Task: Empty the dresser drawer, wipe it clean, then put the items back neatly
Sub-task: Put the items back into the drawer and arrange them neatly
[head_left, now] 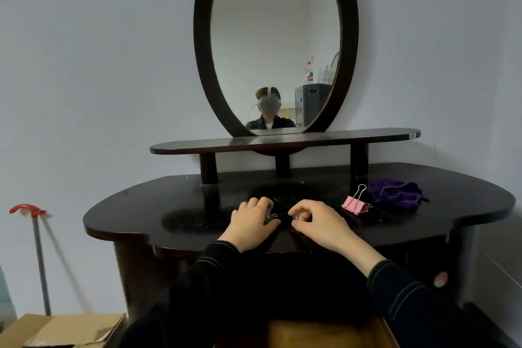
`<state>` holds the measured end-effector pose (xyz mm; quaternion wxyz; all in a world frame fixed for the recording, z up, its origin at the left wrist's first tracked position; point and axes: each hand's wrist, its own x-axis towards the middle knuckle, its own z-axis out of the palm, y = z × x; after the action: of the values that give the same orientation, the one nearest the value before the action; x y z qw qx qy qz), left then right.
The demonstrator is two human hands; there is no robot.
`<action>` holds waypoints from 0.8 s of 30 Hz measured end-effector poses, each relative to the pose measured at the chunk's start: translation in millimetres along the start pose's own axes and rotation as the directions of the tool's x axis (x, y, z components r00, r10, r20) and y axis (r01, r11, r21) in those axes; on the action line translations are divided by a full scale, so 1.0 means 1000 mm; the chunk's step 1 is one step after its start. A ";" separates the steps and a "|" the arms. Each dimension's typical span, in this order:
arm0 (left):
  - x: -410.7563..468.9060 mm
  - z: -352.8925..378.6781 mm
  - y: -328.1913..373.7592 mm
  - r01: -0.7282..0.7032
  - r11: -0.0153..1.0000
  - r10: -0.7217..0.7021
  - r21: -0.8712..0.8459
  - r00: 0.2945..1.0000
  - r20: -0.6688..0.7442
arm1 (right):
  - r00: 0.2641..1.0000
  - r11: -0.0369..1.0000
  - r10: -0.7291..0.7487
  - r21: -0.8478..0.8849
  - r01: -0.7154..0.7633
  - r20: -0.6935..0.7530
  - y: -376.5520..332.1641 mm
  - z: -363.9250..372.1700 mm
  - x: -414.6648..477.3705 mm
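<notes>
Nearest the camera, at the bottom edge of the view, the dresser drawer [305,333] stands pulled out; only a strip of its brown wooden floor shows between the dark sleeves, and no item can be seen on that strip, though most of the drawer is hidden.

Just beyond, both hands rest at the front edge of the desk [135,215], near its middle. The left hand [250,224] has its grip curled around a small clip [270,213] with wire loops, thumb below and fingers above. The right hand [319,220] pinches a small metallic piece [296,217] between thumb and forefinger; what it is cannot be told.

Further back toward the right end of the desk, a pink binder clip [354,204] lies on its side, and just beside it, nearer the right rear corner, sits a crumpled purple pouch [397,193].

By the look of it, the emptying stage is under way or close to finished: items sit on the desk top, with two more being set down or sorted. No cloth is visible, so wiping and the neat return appear still to come.
</notes>
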<state>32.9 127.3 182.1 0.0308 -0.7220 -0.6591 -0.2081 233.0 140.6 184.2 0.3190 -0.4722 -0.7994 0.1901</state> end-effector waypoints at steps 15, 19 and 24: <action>-0.004 0.010 -0.005 0.097 0.991 -0.077 0.097 0.979 -0.190 | 0.995 0.986 -0.069 -0.153 0.058 -0.069 0.003 0.009 -0.002; -0.005 0.007 -0.002 0.039 0.994 -0.016 0.102 0.976 -0.217 | 0.995 0.990 -0.056 -0.134 0.045 -0.077 0.003 0.008 -0.002; -0.009 0.002 0.000 0.005 0.999 0.008 0.048 0.964 -0.267 | 0.995 0.992 -0.057 -0.121 0.047 -0.083 0.003 0.008 -0.003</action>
<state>33.3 119.8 177.4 0.1370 -0.6870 -0.6533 -0.2873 230.0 139.0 175.7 0.3296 -0.4770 -0.8068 0.1131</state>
